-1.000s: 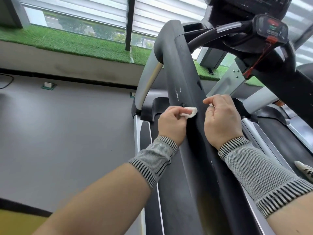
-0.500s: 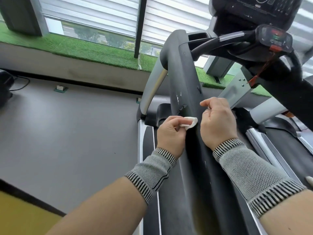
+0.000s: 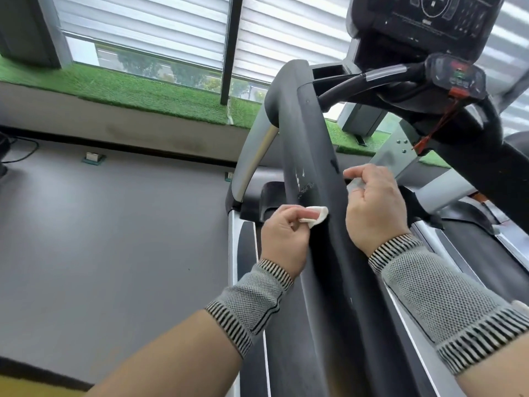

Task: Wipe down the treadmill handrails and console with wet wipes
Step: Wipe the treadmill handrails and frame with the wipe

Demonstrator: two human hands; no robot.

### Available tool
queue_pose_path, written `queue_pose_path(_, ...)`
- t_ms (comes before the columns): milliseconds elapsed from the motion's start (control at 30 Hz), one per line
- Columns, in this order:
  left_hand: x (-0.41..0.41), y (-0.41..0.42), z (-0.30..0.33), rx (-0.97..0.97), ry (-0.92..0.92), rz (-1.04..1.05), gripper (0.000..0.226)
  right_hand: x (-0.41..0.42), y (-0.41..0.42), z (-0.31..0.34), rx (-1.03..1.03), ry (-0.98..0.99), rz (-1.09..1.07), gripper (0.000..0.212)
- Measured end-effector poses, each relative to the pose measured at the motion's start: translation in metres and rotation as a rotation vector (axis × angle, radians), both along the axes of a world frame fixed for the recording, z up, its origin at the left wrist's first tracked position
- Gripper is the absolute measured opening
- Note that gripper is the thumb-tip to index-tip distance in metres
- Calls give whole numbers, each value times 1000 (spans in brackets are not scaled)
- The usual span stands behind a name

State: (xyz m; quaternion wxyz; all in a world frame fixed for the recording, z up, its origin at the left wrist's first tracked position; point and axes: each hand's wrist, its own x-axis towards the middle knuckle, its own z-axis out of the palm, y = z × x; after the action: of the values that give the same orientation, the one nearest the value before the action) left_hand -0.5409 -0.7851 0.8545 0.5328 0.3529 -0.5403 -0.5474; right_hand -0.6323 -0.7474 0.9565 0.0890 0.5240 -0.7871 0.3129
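Both hands at L handrail, mid-length; wipe in left hand.

Left hand (image 3: 283, 234) pinches a small folded white wet wipe (image 3: 403, 220) w/ thumb and fingers, wipe touching the outer edge of the black handrail (image 3: 312, 179). Right hand (image 3: 373, 207) on the rail's inner edge, fingers curled; a pale scrap shows under the fingers, cannot tell what it is or whether gripped. Scuffs and white marks on rail surface just above both hands. Console (image 3: 426, 21) at top right, well apart from hands; small control panel (image 3: 458, 77) w/ red clip below it. Grey knit cuffs on both wrists.
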Motion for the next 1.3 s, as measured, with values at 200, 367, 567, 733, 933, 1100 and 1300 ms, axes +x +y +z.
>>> queue_pose_path(200,-23,-57,24,119,-75,-2,16,3,-34,-1,72,100,29,29)
queue_pose_path(367,-11,-64,20,140,-10,17,26,3,-35,-6,69,108,19,30)
queue_pose_path(567,-1,-20,-13,140,87,-28,42,2,-37,-5,88,90,4,31)
queue_pose_path(733,-23,-73,5,258,70,-39,17,1,-50,2,131,125,23,33)
queue_pose_path(933,7,-61,-10,318,67,-10,21,1,-57,1,124,121,6,31)
queue_pose_path(1100,5,-22,-34,426,127,-105,30,-1,-57,-4,69,115,-11,29)
queue_pose_path(1300,-22,-84,-10,370,140,-50,25,1,-59,-4,103,181,12,29)
